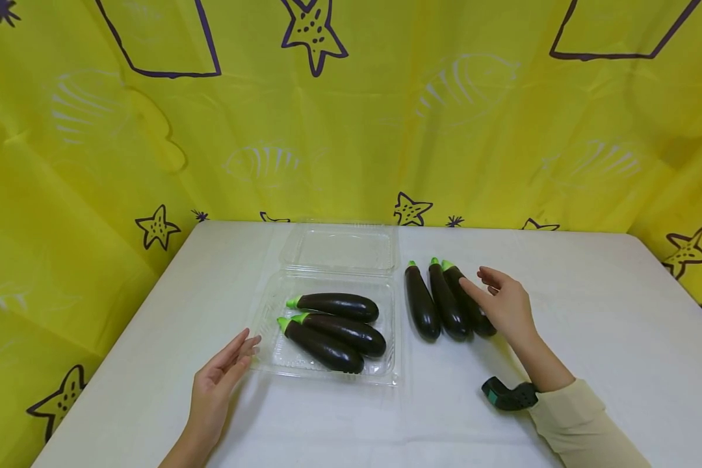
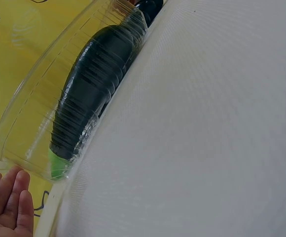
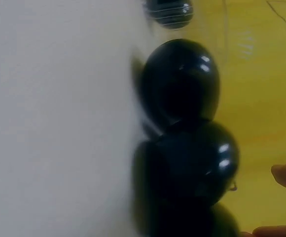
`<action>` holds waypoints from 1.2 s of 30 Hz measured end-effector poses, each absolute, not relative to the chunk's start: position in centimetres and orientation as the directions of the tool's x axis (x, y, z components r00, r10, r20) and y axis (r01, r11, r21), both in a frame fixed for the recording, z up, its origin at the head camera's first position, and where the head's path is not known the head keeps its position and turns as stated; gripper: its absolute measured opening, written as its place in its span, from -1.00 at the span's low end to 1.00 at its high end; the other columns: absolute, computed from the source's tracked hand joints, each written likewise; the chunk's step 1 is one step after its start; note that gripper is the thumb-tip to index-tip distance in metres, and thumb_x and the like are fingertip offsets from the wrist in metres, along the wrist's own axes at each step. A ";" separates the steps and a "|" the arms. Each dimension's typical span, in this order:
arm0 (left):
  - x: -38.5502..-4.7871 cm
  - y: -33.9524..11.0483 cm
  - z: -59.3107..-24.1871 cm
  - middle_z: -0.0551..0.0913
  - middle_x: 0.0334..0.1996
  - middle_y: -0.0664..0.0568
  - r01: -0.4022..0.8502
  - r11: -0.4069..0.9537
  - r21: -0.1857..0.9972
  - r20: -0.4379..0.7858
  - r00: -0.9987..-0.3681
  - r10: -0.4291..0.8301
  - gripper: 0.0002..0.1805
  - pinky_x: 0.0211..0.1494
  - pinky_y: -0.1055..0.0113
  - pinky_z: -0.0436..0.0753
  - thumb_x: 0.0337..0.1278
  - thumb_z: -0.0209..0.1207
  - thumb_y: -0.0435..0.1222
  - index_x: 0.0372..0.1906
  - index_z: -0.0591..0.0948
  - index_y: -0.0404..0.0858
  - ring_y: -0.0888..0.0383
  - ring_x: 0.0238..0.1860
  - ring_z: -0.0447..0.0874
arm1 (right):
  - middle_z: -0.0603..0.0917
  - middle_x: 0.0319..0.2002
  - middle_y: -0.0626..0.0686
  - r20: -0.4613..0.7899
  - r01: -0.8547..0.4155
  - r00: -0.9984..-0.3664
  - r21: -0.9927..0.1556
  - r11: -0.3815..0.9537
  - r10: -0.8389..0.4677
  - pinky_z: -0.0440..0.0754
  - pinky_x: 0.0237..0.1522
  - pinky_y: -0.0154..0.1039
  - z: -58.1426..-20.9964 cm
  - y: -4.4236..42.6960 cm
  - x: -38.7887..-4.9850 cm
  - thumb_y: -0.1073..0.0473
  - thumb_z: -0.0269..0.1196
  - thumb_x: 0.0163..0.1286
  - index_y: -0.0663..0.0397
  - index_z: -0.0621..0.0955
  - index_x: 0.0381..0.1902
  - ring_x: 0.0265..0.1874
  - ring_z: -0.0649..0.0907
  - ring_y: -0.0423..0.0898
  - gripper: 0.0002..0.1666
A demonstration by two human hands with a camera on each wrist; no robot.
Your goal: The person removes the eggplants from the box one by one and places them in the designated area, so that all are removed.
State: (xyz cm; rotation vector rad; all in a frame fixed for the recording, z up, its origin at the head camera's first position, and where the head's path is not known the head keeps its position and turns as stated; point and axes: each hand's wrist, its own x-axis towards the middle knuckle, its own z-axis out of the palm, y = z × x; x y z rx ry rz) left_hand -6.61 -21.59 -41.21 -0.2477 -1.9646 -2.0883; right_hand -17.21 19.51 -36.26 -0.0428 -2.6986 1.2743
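Observation:
Three dark eggplants with green stems, one of them a long eggplant point(image 1: 339, 305), lie in a clear plastic container point(image 1: 269, 361). My left hand point(image 1: 213, 383) is at the container's left edge, fingers extended; whether they touch it I cannot tell. Through the clear wall point(image 2: 27, 118) in the left wrist view an eggplant point(image 2: 86, 89) shows. Right of the container, three more eggplants lie side by side, the leftmost eggplant point(image 1: 422, 304) nearest to it. Over the rightmost eggplant point(image 1: 470, 305) hovers my right hand point(image 1: 506, 309), fingers spread. The right wrist view shows rounded eggplant ends point(image 3: 182, 81) close up.
The container's clear lid point(image 1: 342, 250) lies folded back behind its base. A white-covered table point(image 1: 608, 325) reaches to a yellow patterned curtain point(image 1: 351, 130) at the back and sides. A black device point(image 1: 509, 394) is at my right wrist.

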 end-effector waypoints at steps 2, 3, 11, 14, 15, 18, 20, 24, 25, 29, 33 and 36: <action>-6.6 -21.6 -41.3 0.59 0.00 -0.03 0.301 -0.046 0.952 0.298 -0.952 -0.077 -0.58 0.03 0.50 0.45 0.21 -0.07 -0.60 0.18 0.26 -0.66 0.15 0.03 0.55 | 0.45 0.09 0.40 0.133 -0.054 -0.988 -0.778 0.625 0.080 0.38 0.11 0.02 -35.7 19.3 -17.1 -0.10 0.19 0.27 0.50 0.33 0.19 0.11 0.43 0.25 -0.19; -6.6 -21.6 -41.3 0.59 0.00 -0.03 0.300 -0.046 0.953 0.296 -0.952 -0.077 -0.58 0.04 0.50 0.45 0.21 -0.06 -0.60 0.18 0.26 -0.66 0.15 0.03 0.54 | 0.46 0.08 0.40 0.138 -0.063 -0.988 -0.780 0.623 0.072 0.39 0.11 0.01 -35.5 19.1 -17.1 -0.11 0.20 0.27 0.49 0.34 0.19 0.10 0.43 0.25 -0.19; -6.7 -21.6 -41.3 0.59 0.01 -0.04 0.300 -0.046 0.953 0.297 -0.952 -0.072 -0.57 0.04 0.49 0.46 0.21 -0.06 -0.59 0.18 0.26 -0.65 0.15 0.02 0.55 | 0.46 0.09 0.37 0.118 -0.097 -0.993 -0.801 0.591 -0.003 0.39 0.11 0.01 -34.0 17.5 -16.9 -0.07 0.22 0.26 0.44 0.36 0.19 0.09 0.46 0.22 -0.24; -6.7 -21.6 -41.3 0.59 0.00 -0.03 0.295 -0.046 0.954 0.291 -0.954 -0.076 -0.57 0.03 0.50 0.46 0.20 -0.08 -0.62 0.18 0.26 -0.66 0.16 0.02 0.55 | 0.48 0.07 0.38 0.114 -0.107 -0.993 -0.802 0.587 -0.025 0.41 0.09 0.02 -33.9 16.9 -16.9 -0.04 0.22 0.26 0.43 0.36 0.19 0.06 0.49 0.23 -0.26; -6.7 -21.6 -41.3 0.59 0.00 -0.03 0.296 -0.047 0.954 0.292 -0.953 -0.076 -0.58 0.02 0.51 0.46 0.19 -0.09 -0.63 0.18 0.26 -0.66 0.16 0.02 0.55 | 0.49 0.06 0.38 0.114 -0.113 -0.993 -0.803 0.585 -0.035 0.41 0.09 0.02 -33.9 16.6 -16.9 -0.03 0.23 0.26 0.42 0.36 0.19 0.05 0.49 0.23 -0.26; -6.7 -21.7 -41.4 0.59 0.01 -0.02 0.284 -0.041 0.958 0.280 -0.957 -0.073 -0.57 0.04 0.51 0.45 0.21 -0.08 -0.62 0.19 0.25 -0.65 0.16 0.02 0.55 | 0.49 0.05 0.36 0.124 -0.146 -0.989 -0.801 0.580 -0.077 0.41 0.09 0.00 -33.8 15.7 -16.8 -0.01 0.25 0.25 0.41 0.37 0.19 0.05 0.50 0.22 -0.28; -6.7 -21.7 -41.3 0.59 0.01 -0.02 0.285 -0.038 0.958 0.282 -0.957 -0.072 -0.57 0.04 0.51 0.45 0.21 -0.09 -0.62 0.19 0.25 -0.65 0.16 0.02 0.55 | 0.49 0.07 0.35 0.134 -0.174 -0.985 -0.800 0.575 -0.111 0.41 0.09 0.00 -33.7 15.0 -16.7 0.01 0.26 0.24 0.41 0.38 0.18 0.05 0.49 0.21 -0.29; -6.6 -21.6 -41.2 0.59 0.00 -0.05 0.300 -0.044 0.953 0.296 -0.952 -0.075 -0.58 0.02 0.52 0.46 0.19 -0.10 -0.64 0.18 0.26 -0.66 0.16 0.01 0.56 | 0.51 0.07 0.29 0.139 -0.213 -0.976 -0.787 0.579 -0.169 0.42 0.09 0.00 -33.4 13.4 -16.3 0.03 0.28 0.22 0.38 0.41 0.16 0.06 0.49 0.19 -0.32; -6.6 -21.6 -41.2 0.59 0.00 -0.05 0.300 -0.046 0.953 0.297 -0.952 -0.074 -0.58 0.02 0.52 0.46 0.19 -0.11 -0.65 0.18 0.26 -0.66 0.16 0.01 0.56 | 0.51 0.07 0.28 0.140 -0.220 -0.974 -0.784 0.580 -0.180 0.43 0.08 0.00 -33.4 13.1 -16.2 0.04 0.29 0.21 0.37 0.42 0.16 0.06 0.50 0.19 -0.33; -6.7 -21.6 -41.2 0.59 0.00 -0.04 0.301 -0.048 0.952 0.297 -0.952 -0.075 -0.58 0.02 0.52 0.46 0.19 -0.12 -0.65 0.17 0.26 -0.66 0.17 0.01 0.56 | 0.54 0.04 0.26 0.148 -0.251 -0.964 -0.780 0.573 -0.221 0.45 0.06 -0.02 -33.8 11.8 -16.1 0.08 0.32 0.18 0.36 0.46 0.12 0.04 0.52 0.16 -0.37; -6.7 -21.6 -41.3 0.60 0.00 -0.03 0.304 -0.049 0.951 0.300 -0.951 -0.075 -0.58 0.02 0.52 0.46 0.18 -0.12 -0.66 0.17 0.26 -0.67 0.17 0.01 0.56 | 0.55 0.03 0.26 0.151 -0.276 -0.953 -0.787 0.552 -0.263 0.46 0.04 -0.02 -34.2 10.8 -15.9 0.08 0.33 0.17 0.37 0.47 0.10 0.04 0.53 0.14 -0.37; -6.7 -21.6 -41.3 0.60 -0.01 -0.03 0.306 -0.051 0.951 0.301 -0.951 -0.074 -0.58 0.02 0.51 0.46 0.18 -0.11 -0.66 0.17 0.26 -0.67 0.16 0.01 0.56 | 0.57 0.00 0.24 0.168 -0.304 -0.944 -0.782 0.544 -0.285 0.47 0.03 -0.03 -34.4 10.1 -15.8 0.08 0.33 0.17 0.34 0.48 0.10 0.02 0.54 0.12 -0.38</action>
